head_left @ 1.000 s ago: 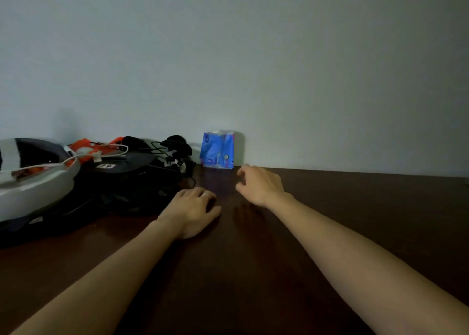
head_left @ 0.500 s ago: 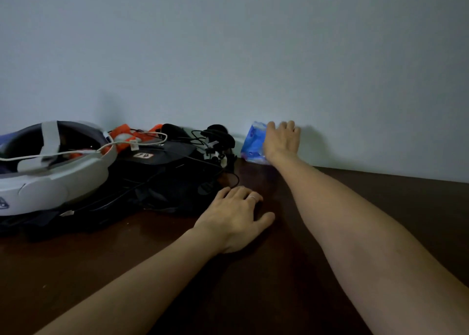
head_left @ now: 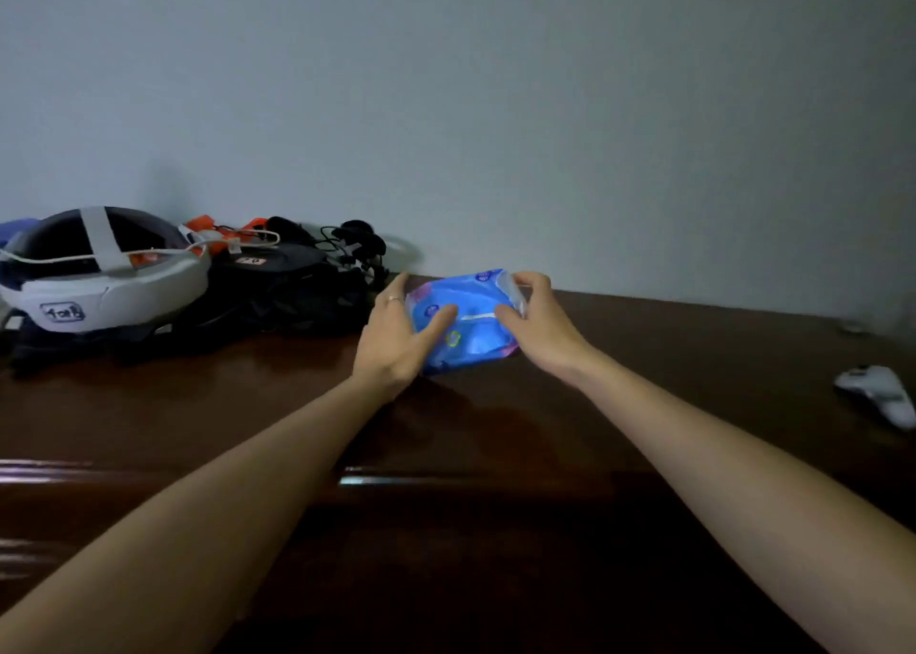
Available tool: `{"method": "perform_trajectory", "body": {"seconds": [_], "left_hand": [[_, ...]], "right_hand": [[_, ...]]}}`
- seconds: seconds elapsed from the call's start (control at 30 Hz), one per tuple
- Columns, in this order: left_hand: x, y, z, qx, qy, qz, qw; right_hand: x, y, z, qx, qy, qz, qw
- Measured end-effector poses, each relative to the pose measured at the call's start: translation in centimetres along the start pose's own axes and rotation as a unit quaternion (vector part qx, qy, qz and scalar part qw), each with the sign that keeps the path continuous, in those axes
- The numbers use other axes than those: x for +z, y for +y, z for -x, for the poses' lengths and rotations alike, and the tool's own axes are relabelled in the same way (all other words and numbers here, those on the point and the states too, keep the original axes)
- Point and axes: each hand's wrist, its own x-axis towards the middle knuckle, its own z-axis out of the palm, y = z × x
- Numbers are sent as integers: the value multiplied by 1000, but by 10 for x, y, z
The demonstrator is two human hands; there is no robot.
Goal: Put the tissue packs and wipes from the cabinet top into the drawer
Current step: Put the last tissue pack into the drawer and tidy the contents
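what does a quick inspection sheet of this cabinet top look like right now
surface: dark glossy wooden cabinet top, set against a plain wall
job's things: one blue wipes pack, held at the back of the top; drawer not seen open
clutter: white headset on a black bag at left; white controller at right edge
grippers: left hand and right hand both grip the pack, one at each side
cables: white cord over the headset; black wires behind the bag
surroundings: nothing seen beyond the wall
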Motion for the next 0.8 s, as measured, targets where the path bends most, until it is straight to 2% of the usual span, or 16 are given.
{"method": "perform_trajectory", "body": {"seconds": [0.1, 0.17, 0.27, 0.37, 0.4, 0.47, 0.53, 0.57, 0.63, 0.73, 0.8], "left_hand": [[13, 34, 57, -82, -34, 141, 986], [11, 45, 110, -106, -24, 209, 972], [4, 63, 207, -104, -7, 280, 954], [-5, 47, 257, -100, -29, 307, 946], [-8, 39, 275, -112, -60, 287, 949], [-8, 19, 319, -172, -179, 227, 942], [0, -15, 360, -270, -309, 157, 898], [6, -33, 377, -303, -342, 134, 879], [18, -68, 400, -354, -319, 119, 871], [27, -110, 421, -424, -219, 101, 873], [30, -128, 431, -456, -175, 78, 869]], "right_hand": [[-31, -6, 75, 42, 12, -99, 994], [-37, -10, 134, 54, 25, -187, 981], [-43, -2, 226, 41, 14, -252, 967], [-38, 13, 259, -5, -23, -269, 963], [-37, 20, 272, -4, -62, -257, 964], [-29, 43, 305, 5, -171, -208, 963], [-6, 67, 334, 28, -250, -132, 959], [7, 78, 346, 45, -263, -107, 958], [33, 104, 361, 89, -251, -92, 959], [69, 157, 375, 182, -200, -39, 962], [93, 195, 390, 250, -246, 13, 936]]}}
